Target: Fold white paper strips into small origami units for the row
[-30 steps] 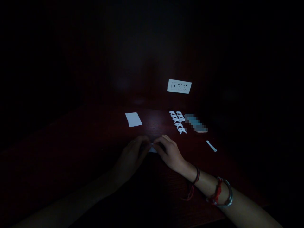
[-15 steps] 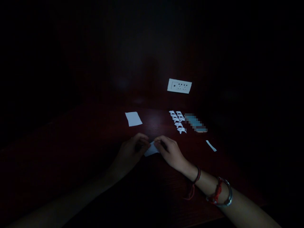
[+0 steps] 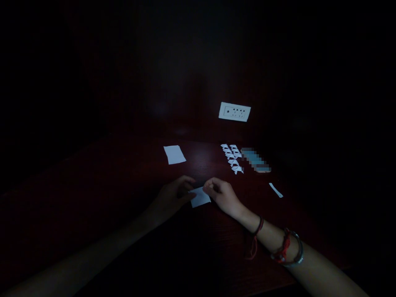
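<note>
A small white piece of paper [image 3: 200, 199] is between my two hands, low over the dark red table. My left hand [image 3: 175, 194] has its thumb on the paper's left edge, with the index finger stretched out above it. The fingers beneath are partly in shadow. My right hand [image 3: 223, 196] pinches the paper's upper right corner between thumb and fingers. Beyond my left hand lies a flat stack of white paper sheets [image 3: 175, 154]. Several small folded white paper pieces [image 3: 231, 159] lie in two rows beyond my right hand.
A phone [image 3: 255, 160] with a blurred-out screen lies right of the folded pieces. Nearer on the right is a narrow white paper strip [image 3: 276, 190]. A white socket panel [image 3: 234, 111] is on the wall behind the table [image 3: 139, 173]. The surroundings are very dark.
My hands have moved slightly apart, and more of the paper shows between them. It now looks flatter and sits a little nearer to me.
</note>
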`<state>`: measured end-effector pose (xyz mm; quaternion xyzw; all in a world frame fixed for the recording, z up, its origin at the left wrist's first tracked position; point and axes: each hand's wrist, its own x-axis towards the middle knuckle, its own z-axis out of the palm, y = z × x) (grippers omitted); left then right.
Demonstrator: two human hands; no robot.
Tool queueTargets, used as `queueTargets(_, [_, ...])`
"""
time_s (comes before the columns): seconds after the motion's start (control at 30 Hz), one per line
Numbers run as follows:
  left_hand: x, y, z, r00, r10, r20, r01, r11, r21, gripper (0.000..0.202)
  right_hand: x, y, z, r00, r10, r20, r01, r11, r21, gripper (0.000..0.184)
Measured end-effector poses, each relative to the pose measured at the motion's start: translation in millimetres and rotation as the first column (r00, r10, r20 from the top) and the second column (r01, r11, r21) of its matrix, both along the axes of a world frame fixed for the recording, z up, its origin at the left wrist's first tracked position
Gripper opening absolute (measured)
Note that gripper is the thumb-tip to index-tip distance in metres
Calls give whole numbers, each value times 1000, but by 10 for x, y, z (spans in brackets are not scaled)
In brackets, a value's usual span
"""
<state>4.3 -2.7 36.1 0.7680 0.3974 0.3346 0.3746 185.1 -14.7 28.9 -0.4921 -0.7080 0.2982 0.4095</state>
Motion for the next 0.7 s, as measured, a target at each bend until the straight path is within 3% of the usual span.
queueTargets(0.13, [1, 21, -34, 1000, -11, 19, 12, 997, -73, 27, -12, -13, 12, 998, 30, 53, -29, 999, -15, 11])
queueTargets(0.3, [26, -11, -22, 995, -14, -95, 15, 1000, 7, 26, -5, -31, 23, 993, 66, 96, -71, 996, 47, 9])
queueTargets(0.4, [46, -54, -14, 987, 0, -161, 20, 992, 125, 27, -1, -38, 27, 985, 88, 150, -100, 992, 73, 21])
queueTargets(0.53, [56, -77, -60, 968, 70, -241, 22, 933, 360, 22, 1, -44, 38, 960, 98, 262, -133, 984, 120, 11])
queueTargets(0.7, [37, -48, -163, 916, 58, -398, 163, 851, 499, 16, 5, -25, 9, 942, 54, 331, -119, 977, 177, 8])
